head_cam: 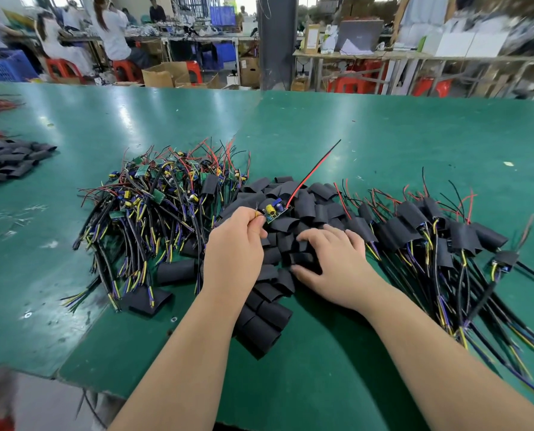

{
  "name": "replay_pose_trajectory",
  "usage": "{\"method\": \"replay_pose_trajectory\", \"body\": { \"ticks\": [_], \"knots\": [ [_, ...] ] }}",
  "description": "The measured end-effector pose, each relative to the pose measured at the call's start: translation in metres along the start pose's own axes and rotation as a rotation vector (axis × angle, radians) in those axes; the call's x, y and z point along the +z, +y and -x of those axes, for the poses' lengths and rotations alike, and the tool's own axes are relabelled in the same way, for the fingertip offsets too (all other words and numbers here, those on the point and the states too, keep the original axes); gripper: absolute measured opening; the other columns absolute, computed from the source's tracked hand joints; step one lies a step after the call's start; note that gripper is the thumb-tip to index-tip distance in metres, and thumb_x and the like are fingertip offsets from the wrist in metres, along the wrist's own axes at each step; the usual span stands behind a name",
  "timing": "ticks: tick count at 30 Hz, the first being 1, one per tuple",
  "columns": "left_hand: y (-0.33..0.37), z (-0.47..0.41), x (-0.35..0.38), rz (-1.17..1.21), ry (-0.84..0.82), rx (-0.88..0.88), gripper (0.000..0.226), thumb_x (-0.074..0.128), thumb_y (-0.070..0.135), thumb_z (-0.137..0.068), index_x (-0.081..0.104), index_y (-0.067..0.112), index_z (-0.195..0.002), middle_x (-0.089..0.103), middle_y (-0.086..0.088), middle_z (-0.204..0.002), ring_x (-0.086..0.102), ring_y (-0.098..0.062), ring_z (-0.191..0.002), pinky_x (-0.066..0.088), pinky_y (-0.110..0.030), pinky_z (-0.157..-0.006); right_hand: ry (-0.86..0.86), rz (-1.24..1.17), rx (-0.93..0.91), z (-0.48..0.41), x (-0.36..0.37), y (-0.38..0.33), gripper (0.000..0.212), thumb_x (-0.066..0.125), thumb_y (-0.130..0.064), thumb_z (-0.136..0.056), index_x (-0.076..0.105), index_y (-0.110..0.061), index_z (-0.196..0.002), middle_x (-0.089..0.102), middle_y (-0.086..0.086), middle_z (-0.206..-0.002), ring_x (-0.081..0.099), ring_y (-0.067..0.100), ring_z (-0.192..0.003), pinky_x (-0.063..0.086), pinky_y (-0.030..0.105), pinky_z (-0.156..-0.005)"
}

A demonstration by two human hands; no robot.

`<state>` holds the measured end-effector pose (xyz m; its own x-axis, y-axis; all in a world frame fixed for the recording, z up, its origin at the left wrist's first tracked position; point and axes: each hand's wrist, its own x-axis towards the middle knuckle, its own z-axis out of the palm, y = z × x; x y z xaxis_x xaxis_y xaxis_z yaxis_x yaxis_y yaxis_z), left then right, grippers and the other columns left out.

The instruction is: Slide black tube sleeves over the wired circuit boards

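My left hand [234, 244] pinches the wires of a small green circuit board [273, 212], holding it just above a heap of loose black tube sleeves [300, 203]. A red and black wire pair [314, 171] sticks up and to the right from the board. My right hand [331, 259] lies on the sleeve heap with its fingers curled over one black sleeve [303, 259]. To the left lies a pile of bare wired boards [153, 194]. To the right lies a pile of boards with sleeves on them [430, 231].
The green table [384, 135] stretches far back. Another heap of black sleeves [7, 160] sits at the left edge. The table's front edge runs close to my arms. People sit at benches beyond the table.
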<state>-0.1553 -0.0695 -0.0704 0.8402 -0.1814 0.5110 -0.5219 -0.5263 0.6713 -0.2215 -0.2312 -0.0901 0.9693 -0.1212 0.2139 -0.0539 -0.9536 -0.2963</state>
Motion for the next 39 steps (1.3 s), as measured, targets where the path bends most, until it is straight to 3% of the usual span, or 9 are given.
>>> {"method": "replay_pose_trajectory", "body": {
  "ticks": [7,10,15,19,25,27,31,35,39],
  "knots": [
    [0.005,0.001,-0.001,0.003,-0.017,0.009,0.014,0.05,0.018,-0.098,0.061,0.014,-0.091,0.06,0.014,-0.07,0.051,-0.006,-0.065,0.036,-0.021,-0.063,0.083,0.153,0.003,-0.002,-0.004,-0.006,0.036,0.053,-0.031,-0.089,0.057,-0.027,-0.125,0.058,-0.006,-0.119,0.042,0.021,-0.115,0.019,0.034,-0.092],
    [0.005,0.001,-0.002,-0.016,-0.023,0.02,0.015,0.051,0.018,-0.098,0.061,0.012,-0.09,0.063,0.01,-0.071,0.053,-0.011,-0.065,0.038,-0.025,-0.064,0.142,0.104,-0.013,-0.002,-0.01,-0.008,0.013,0.057,-0.023,-0.088,0.065,-0.015,-0.095,0.066,0.0,-0.094,0.051,0.025,-0.095,0.03,0.034,-0.075],
    [0.005,0.002,-0.004,-0.014,-0.044,0.033,0.016,0.051,0.018,-0.098,0.062,0.01,-0.089,0.066,0.007,-0.074,0.057,-0.015,-0.069,0.041,-0.027,-0.066,0.371,-0.216,0.062,0.001,-0.013,-0.004,0.05,0.062,-0.009,-0.083,0.021,-0.02,-0.059,0.025,-0.003,-0.051,0.027,0.014,-0.05,0.029,0.029,-0.051],
    [0.005,0.002,-0.004,-0.014,-0.045,0.063,0.016,0.051,0.017,-0.097,0.063,0.009,-0.09,0.066,0.007,-0.074,0.056,-0.013,-0.069,0.039,-0.023,-0.063,0.358,-0.487,0.166,0.0,-0.016,0.005,0.058,0.071,-0.001,-0.075,0.02,-0.021,-0.053,0.037,-0.004,-0.061,0.039,0.009,-0.059,0.03,0.013,-0.058],
    [0.007,0.002,-0.004,0.001,-0.071,0.11,0.015,0.052,0.015,-0.097,0.065,0.009,-0.091,0.063,0.01,-0.073,0.056,-0.014,-0.068,0.042,-0.027,-0.064,0.405,-1.019,0.381,0.001,-0.026,0.011,0.054,0.078,-0.022,-0.075,0.031,-0.019,-0.049,0.038,0.009,-0.054,0.034,0.016,-0.048,0.03,0.028,-0.054],
    [0.008,0.003,-0.004,0.017,-0.089,0.133,0.015,0.053,0.014,-0.097,0.065,0.009,-0.09,0.064,0.009,-0.074,0.058,-0.015,-0.07,0.043,-0.029,-0.066,0.427,-1.195,0.42,0.002,-0.03,0.009,0.044,0.081,-0.023,-0.073,0.04,-0.02,-0.057,0.046,0.014,-0.058,0.046,0.014,-0.044,0.033,0.025,-0.051],
    [0.009,0.004,-0.006,0.047,-0.116,0.182,0.014,0.053,0.013,-0.096,0.064,0.01,-0.089,0.066,0.008,-0.076,0.058,-0.014,-0.068,0.044,-0.031,-0.066,0.425,-1.498,0.412,0.003,-0.04,0.008,0.048,0.077,-0.033,-0.067,0.048,-0.028,-0.104,0.071,0.009,-0.092,0.068,0.018,-0.077,0.042,0.023,-0.061],
    [0.01,0.004,-0.008,0.071,-0.112,0.211,0.014,0.054,0.011,-0.096,0.065,0.01,-0.088,0.066,0.006,-0.075,0.062,-0.018,-0.071,0.048,-0.038,-0.067,0.53,-1.883,0.518,0.002,-0.054,0.019,0.018,0.057,-0.026,-0.094,0.048,-0.02,-0.108,0.075,0.002,-0.09,0.072,0.014,-0.088,0.049,0.021,-0.064],
    [0.01,0.004,-0.008,0.077,-0.113,0.235,0.012,0.055,0.009,-0.095,0.065,0.008,-0.088,0.067,0.005,-0.075,0.062,-0.018,-0.071,0.047,-0.033,-0.067,0.549,-2.151,0.551,0.007,-0.065,0.032,0.034,0.053,-0.037,-0.094,0.056,-0.005,-0.108,0.075,0.003,-0.095,0.07,0.01,-0.098,0.05,0.015,-0.063]
  ]
}}
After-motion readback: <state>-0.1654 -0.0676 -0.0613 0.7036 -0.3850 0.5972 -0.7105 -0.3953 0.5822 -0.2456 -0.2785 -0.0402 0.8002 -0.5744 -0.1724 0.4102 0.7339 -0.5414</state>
